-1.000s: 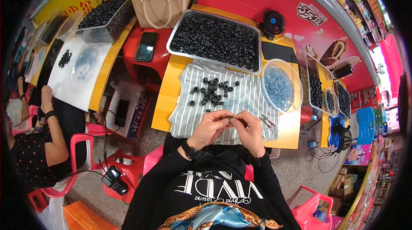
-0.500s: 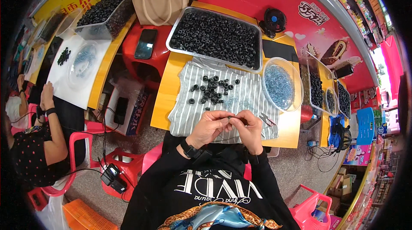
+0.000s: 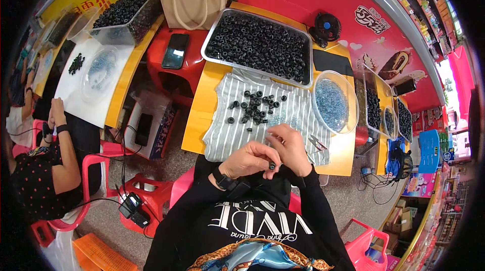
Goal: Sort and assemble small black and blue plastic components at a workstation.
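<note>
My left hand (image 3: 251, 159) is closed on a small black ring-shaped part (image 3: 272, 166), held between thumb and fingers above my lap. Close beside it, my right hand (image 3: 293, 149) reaches over the near edge of the striped cloth (image 3: 218, 119). Its fingers look a little apart, and I see nothing in them. Just beyond its fingertips lie tiny clear bluish pieces (image 3: 283, 121). A loose group of black ring-shaped parts (image 3: 256, 104) rests on the cloth to the left of these. Small snips (image 3: 318, 143) lie to the right of my right hand.
A metal tray (image 3: 205, 48) of black parts stands behind the cloth. To its right is a round clear tub (image 3: 355, 104) of bluish pieces. A fan (image 3: 327, 27) is at the back. A phone (image 3: 175, 50) lies on a red stool. Another person (image 3: 43, 175) sits at left.
My hands, which were together, have come apart. The left moved nearer my body with the black part; the right turned its fingers toward the cloth. The whole view shifted slightly.
</note>
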Demonstrator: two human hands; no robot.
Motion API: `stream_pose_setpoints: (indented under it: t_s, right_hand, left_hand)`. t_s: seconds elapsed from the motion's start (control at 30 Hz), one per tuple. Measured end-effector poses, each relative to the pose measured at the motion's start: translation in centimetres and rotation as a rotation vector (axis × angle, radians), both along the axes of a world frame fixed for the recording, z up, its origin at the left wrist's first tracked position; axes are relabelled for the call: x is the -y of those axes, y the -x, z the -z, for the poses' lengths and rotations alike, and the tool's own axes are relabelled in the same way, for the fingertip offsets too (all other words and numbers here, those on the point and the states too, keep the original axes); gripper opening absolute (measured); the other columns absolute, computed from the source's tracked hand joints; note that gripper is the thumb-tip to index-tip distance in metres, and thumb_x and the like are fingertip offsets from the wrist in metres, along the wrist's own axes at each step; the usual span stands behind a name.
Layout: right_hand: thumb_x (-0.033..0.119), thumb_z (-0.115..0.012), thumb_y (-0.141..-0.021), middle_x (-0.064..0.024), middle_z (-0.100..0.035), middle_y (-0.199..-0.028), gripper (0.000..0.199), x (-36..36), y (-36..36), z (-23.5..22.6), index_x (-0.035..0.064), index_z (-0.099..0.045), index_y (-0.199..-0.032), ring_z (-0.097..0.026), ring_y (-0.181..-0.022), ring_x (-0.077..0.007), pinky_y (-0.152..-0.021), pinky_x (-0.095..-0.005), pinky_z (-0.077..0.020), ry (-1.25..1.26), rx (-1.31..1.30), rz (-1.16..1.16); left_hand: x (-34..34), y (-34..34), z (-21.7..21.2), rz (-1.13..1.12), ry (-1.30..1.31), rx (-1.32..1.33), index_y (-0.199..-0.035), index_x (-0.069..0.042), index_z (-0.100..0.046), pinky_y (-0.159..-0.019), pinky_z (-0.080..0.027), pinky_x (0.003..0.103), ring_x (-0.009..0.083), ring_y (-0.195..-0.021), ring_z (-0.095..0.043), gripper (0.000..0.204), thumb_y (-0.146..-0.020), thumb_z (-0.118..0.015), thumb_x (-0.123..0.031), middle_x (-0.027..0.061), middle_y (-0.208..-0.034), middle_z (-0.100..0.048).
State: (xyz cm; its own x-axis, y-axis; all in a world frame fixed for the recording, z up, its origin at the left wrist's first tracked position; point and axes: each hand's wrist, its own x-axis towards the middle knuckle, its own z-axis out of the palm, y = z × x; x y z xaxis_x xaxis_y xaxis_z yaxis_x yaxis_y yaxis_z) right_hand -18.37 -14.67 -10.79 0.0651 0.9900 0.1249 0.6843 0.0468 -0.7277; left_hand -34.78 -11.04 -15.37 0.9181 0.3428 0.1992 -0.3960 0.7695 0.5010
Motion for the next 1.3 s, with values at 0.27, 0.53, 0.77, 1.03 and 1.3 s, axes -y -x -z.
stream_pose_setpoints:
  t_s: [0.27,0.53,0.77,1.03,1.3]
  right_hand:
    - [0.011,-0.066,-0.072,-0.0148,-0.056,-0.076,0.014,-2.7,3.6,0.0,0.0048,-0.060,-0.083,-0.060,-0.074,-0.0370,-0.061,-0.0444,-0.0461,-0.008,0.322,-0.166]
    - [-0.001,-0.071,-0.077,-0.0085,-0.064,-0.077,0.015,0.2,0.9,1.9,-0.0012,-0.062,-0.089,-0.063,-0.068,-0.0160,-0.059,-0.0286,-0.0485,0.078,-0.386,0.133]
    - [-0.006,-0.072,-0.079,-0.0001,-0.063,-0.083,0.013,3.7,0.5,-0.5,-0.0006,-0.065,-0.090,-0.058,-0.076,-0.0060,-0.068,-0.0206,-0.0467,0.051,-0.820,0.220]
    - [-0.007,-0.070,-0.081,-0.0042,-0.063,-0.086,0.012,4.2,0.9,-0.1,-0.0010,-0.065,-0.090,-0.061,-0.079,-0.0104,-0.071,-0.0228,-0.0489,0.021,-1.000,0.095]
    - [-0.008,-0.071,-0.078,-0.0055,-0.063,-0.084,0.014,4.1,1.2,0.8,-0.0008,-0.065,-0.088,-0.060,-0.077,-0.0111,-0.071,-0.0232,-0.0484,-0.012,-0.955,0.049]
  left_hand:
    - [-1.0,1.8,1.8,-0.190,0.181,0.077,-0.099,0.004,-0.064,-0.056,-0.051,0.028,0.0237,-0.066,-0.064,0.018,-0.083,-0.064,-0.004,0.0163,-0.087,-0.062]
    - [-0.8,1.2,1.8,-0.297,0.250,-0.055,-0.103,0.005,-0.064,-0.067,-0.050,0.027,0.0208,-0.076,-0.062,0.021,-0.088,-0.065,-0.010,0.0137,-0.093,-0.062]
    - [-0.8,0.8,1.9,-0.304,0.138,-0.171,-0.104,0.005,-0.065,-0.073,-0.052,0.027,0.0186,-0.082,-0.062,0.020,-0.087,-0.066,-0.006,0.0113,-0.097,-0.060]
    - [-0.8,0.3,1.9,-0.271,0.082,-0.142,-0.109,0.006,-0.064,-0.078,-0.055,0.027,0.0171,-0.086,-0.065,0.022,-0.088,-0.064,0.000,0.0080,-0.099,-0.064]
    - [-0.5,0.2,1.6,-0.303,0.043,-0.162,-0.107,0.004,-0.067,-0.074,-0.052,0.022,0.0147,-0.086,-0.062,0.022,-0.085,-0.066,0.001,0.0084,-0.100,-0.059]
